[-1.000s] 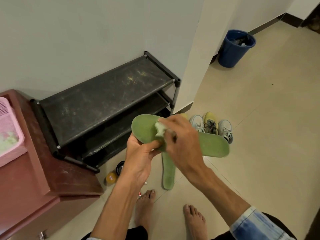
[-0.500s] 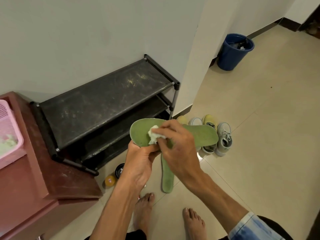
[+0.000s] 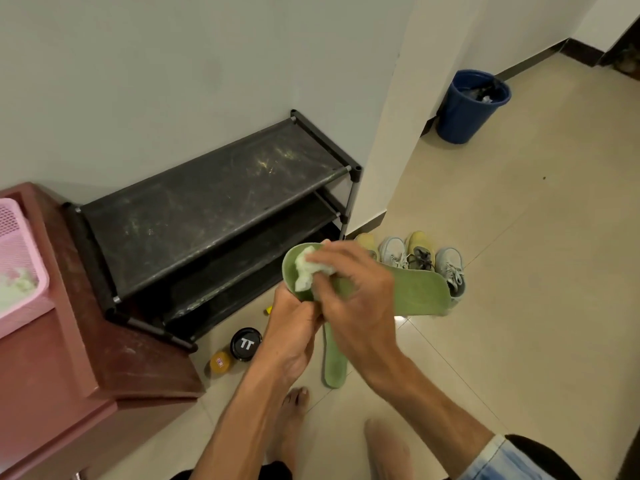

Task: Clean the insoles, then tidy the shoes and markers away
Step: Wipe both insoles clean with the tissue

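The left hand (image 3: 294,327) grips one end of the flat green foam insole (image 3: 415,289), bracing it in mid-air so the right hand (image 3: 360,306), pinching a crumpled white wipe (image 3: 306,268), can rub its face; pale sneakers (image 3: 419,258) stand on the floor beyond.

Shoes (image 3: 420,258) right of rack (image 3: 214,209); bin (image 3: 467,109) behind.

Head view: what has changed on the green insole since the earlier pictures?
The right hand has rubbed the white wipe along the green insole towards its rounded end by the left hand. The left hand still grips the insole there, and the shoes stay on the floor beside the rack.
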